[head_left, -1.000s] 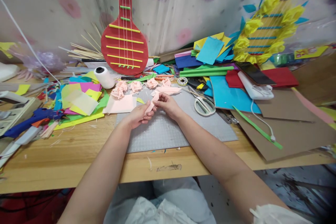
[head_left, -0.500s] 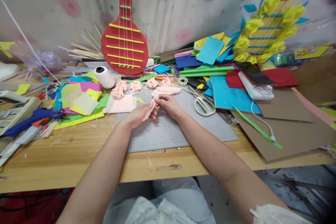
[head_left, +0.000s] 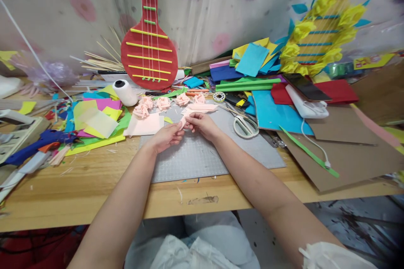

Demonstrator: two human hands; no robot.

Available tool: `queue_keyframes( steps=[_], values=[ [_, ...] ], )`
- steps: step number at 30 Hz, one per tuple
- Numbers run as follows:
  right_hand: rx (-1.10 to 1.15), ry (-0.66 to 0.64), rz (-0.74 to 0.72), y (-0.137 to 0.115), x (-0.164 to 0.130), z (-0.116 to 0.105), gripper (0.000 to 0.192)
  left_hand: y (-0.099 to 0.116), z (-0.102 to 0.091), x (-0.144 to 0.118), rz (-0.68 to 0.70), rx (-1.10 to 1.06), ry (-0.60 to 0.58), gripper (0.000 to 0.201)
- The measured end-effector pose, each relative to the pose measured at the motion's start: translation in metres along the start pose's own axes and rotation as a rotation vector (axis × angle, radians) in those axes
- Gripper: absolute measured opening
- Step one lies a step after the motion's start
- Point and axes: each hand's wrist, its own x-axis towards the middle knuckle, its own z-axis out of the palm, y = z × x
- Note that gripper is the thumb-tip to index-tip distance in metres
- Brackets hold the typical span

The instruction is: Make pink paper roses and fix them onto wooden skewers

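Between my two hands is a small strip of pale pink crepe paper [head_left: 183, 121], largely covered by the fingers. My left hand [head_left: 167, 136] is closed on its near end, fingers curled. Thumb and fingertips of my right hand [head_left: 202, 125] pinch the other end. Both hands are just above the grey cutting mat [head_left: 192, 159]. Right behind them lie more folded pink strips [head_left: 202, 108]. Several pink paper roses [head_left: 163, 103] sit in a row at the mat's far edge, and a pink paper sheet [head_left: 147, 125] lies left of the hands.
A white thread spool [head_left: 124, 92] stands behind the left hand. Scissors [head_left: 246, 127] lie right of the mat, near cardboard sheets [head_left: 353, 151]. A red paper instrument [head_left: 149, 56] leans at the back. Colored paper scraps [head_left: 97, 117] and a blue glue gun [head_left: 41, 145] cover the left side.
My left hand has turned and its fingers have curled further, so less of the pink strip shows. My right hand keeps its pinch in nearly the same place.
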Motion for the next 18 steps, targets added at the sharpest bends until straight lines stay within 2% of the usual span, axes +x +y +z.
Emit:
queue_keyframes(
  steps=[4, 12, 18],
  values=[
    [0.043, 0.012, 0.007, 0.0005, 0.0005, -0.0012, 0.032, 0.0001, -0.0018, -0.0010, -0.050, 0.017, -0.004, 0.036],
    [0.119, -0.012, -0.015, -0.0028, -0.0013, -0.0018, 0.031, -0.0021, 0.0032, -0.0006, -0.023, 0.104, 0.063, 0.027],
    [-0.028, -0.135, 0.026, -0.0012, -0.0034, 0.0063, 0.031, -0.0051, 0.0051, 0.0022, -0.012, 0.118, 0.056, 0.022]
  ],
)
